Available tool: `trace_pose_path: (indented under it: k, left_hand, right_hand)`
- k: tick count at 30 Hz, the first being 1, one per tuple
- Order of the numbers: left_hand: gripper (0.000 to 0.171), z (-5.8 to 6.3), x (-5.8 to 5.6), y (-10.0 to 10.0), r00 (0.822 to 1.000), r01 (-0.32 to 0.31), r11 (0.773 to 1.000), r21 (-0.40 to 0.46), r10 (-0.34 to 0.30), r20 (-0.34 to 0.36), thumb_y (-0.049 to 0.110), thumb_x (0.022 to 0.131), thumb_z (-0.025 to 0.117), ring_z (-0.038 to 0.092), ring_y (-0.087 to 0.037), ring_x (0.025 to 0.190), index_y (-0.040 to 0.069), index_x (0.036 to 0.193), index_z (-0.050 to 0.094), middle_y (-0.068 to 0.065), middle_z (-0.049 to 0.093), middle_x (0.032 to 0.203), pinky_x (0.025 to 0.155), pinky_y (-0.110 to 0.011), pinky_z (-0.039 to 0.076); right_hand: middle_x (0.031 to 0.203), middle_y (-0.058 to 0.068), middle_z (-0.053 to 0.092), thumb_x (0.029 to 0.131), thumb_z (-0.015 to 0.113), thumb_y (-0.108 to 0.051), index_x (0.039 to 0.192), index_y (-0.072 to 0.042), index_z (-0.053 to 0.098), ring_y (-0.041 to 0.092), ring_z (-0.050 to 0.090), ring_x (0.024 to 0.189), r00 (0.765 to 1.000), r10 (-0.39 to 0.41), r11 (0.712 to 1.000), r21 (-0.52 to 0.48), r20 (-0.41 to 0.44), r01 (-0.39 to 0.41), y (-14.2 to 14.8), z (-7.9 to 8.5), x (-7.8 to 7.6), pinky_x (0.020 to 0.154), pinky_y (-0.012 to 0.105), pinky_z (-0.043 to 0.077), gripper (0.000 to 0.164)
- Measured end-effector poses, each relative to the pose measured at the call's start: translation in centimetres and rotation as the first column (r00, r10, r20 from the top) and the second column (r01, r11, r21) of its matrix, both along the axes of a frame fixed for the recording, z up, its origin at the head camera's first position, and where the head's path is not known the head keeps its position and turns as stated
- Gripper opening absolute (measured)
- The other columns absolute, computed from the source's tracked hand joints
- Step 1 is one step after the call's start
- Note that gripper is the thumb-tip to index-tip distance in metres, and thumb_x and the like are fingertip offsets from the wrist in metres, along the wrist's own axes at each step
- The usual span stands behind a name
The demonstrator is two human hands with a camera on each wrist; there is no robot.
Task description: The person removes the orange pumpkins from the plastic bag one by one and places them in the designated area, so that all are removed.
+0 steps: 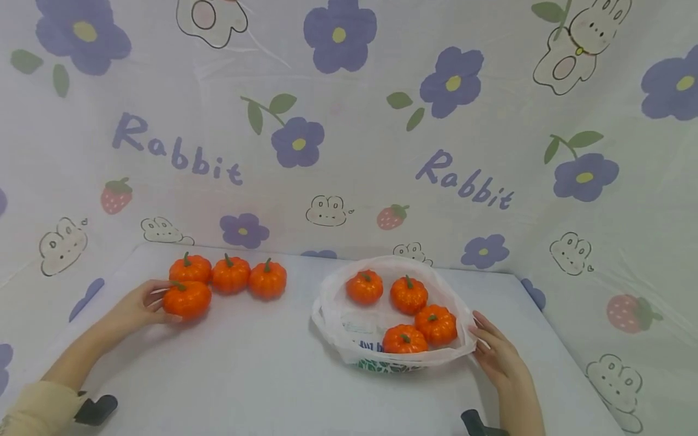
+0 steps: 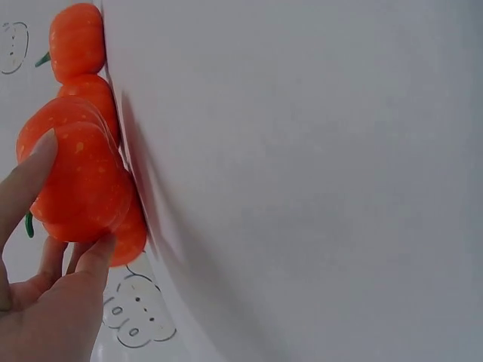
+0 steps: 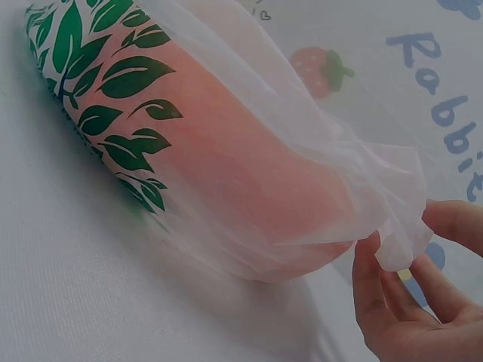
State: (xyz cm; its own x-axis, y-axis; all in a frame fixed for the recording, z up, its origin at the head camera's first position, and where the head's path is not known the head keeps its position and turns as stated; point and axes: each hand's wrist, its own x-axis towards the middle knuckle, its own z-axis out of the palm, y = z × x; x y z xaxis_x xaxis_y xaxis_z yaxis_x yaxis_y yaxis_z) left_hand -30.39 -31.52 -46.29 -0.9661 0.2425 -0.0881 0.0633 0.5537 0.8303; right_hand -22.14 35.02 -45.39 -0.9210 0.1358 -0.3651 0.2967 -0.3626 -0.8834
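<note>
My left hand [image 1: 143,307] grips a small orange pumpkin [image 1: 188,301] from its left side. In the left wrist view, the thumb lies along one side of this pumpkin [image 2: 79,173] and the fingers are on the other. Just behind it stand three more pumpkins [image 1: 267,279] in a row. On the right, a white plastic bag [image 1: 335,348] lies with its mouth spread wide and several pumpkins [image 1: 408,295] inside. With thumb and fingers, my right hand [image 1: 504,357] pinches the right edge of the bag, as the right wrist view shows at its crumpled rim [image 3: 400,204].
A white table [image 1: 262,375] carries everything. Behind and beside it hangs a cloth [image 1: 349,109] printed with rabbits, flowers and strawberries. Green leaves [image 3: 136,75] are printed on the bag's side. Dark straps or mounts [image 1: 98,410] show near both wrists.
</note>
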Motion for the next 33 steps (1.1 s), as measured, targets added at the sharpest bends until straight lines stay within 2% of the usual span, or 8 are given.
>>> trace_pose_path:
  k: [4, 8, 15, 27, 31, 33]
  left_hand:
    - [0.090, -0.2, 0.0, -0.9, 1.000, -0.012, 1.000, 0.001, 0.012, 0.009, 0.033, 0.085, 0.075, 0.023, -0.055, 0.141, -0.002, 0.148, 0.022, -0.030, 0.022, 0.156, 0.111, -0.064, 0.030]
    - [0.092, -0.3, 0.2, -1.4, 1.000, -0.024, 1.000, 0.008, 0.024, 0.021, 0.033, 0.084, 0.075, 0.021, -0.056, 0.141, -0.003, 0.149, 0.020, -0.032, 0.020, 0.157, 0.110, -0.067, 0.028]
    - [0.091, -0.4, 0.4, -2.1, 0.999, -0.028, 0.999, 0.035, 0.027, 0.043, 0.029, 0.087, 0.073, 0.014, -0.056, 0.142, -0.003, 0.149, 0.015, -0.033, 0.013, 0.158, 0.110, -0.071, 0.024]
    - [0.094, -0.4, 0.5, -2.5, 1.000, 0.004, 0.998, 0.063, -0.005, 0.012, 0.023, 0.088, 0.071, 0.013, -0.055, 0.143, 0.000, 0.154, 0.009, -0.029, 0.012, 0.159, 0.110, -0.068, 0.022]
    - [0.088, -0.3, 0.6, -3.0, 1.000, -0.009, 0.999, 0.043, 0.009, -0.003, 0.029, 0.093, 0.066, 0.019, -0.053, 0.142, 0.002, 0.155, 0.009, -0.028, 0.014, 0.160, 0.111, -0.057, 0.030]
    - [0.086, -0.3, 0.6, -3.2, 0.999, -0.030, 0.999, 0.036, 0.031, -0.013, 0.032, 0.094, 0.064, 0.020, -0.050, 0.143, 0.002, 0.155, 0.010, -0.029, 0.016, 0.159, 0.111, -0.040, 0.040]
  right_hand:
    - [0.132, -0.021, 0.039, 0.097, 0.059, -0.019, 0.145, -0.041, 0.040, 0.003, 0.039, 0.123, 1.000, -0.002, 1.000, 0.000, 0.003, 0.002, 0.0, 0.0, 0.0, 0.113, 0.020, 0.032, 0.056]
    - [0.133, -0.021, 0.038, 0.098, 0.058, -0.019, 0.148, -0.039, 0.036, 0.003, 0.039, 0.123, 1.000, 0.001, 1.000, 0.001, 0.005, -0.001, 0.0, 0.0, 0.0, 0.114, 0.021, 0.030, 0.059]
    - [0.133, -0.021, 0.039, 0.098, 0.059, -0.018, 0.146, -0.041, 0.040, 0.003, 0.039, 0.123, 1.000, -0.003, 1.000, -0.010, 0.006, 0.003, 0.1, -0.1, 0.1, 0.114, 0.021, 0.030, 0.056]
    - [0.132, -0.021, 0.040, 0.097, 0.061, -0.019, 0.132, -0.045, 0.054, 0.003, 0.041, 0.122, 1.000, -0.009, 1.000, -0.022, 0.003, 0.009, 0.0, -0.2, 0.0, 0.114, 0.020, 0.031, 0.045]
    - [0.125, -0.022, 0.045, 0.097, 0.060, -0.018, 0.124, -0.044, 0.060, 0.002, 0.044, 0.118, 1.000, -0.001, 1.000, -0.020, -0.024, 0.001, 0.2, -0.3, 0.0, 0.109, 0.016, 0.039, 0.038]
    - [0.122, -0.022, 0.046, 0.097, 0.060, -0.018, 0.118, -0.044, 0.063, 0.002, 0.045, 0.116, 0.999, 0.002, 1.000, -0.026, -0.033, -0.003, 0.2, -0.4, -0.1, 0.106, 0.015, 0.042, 0.034]
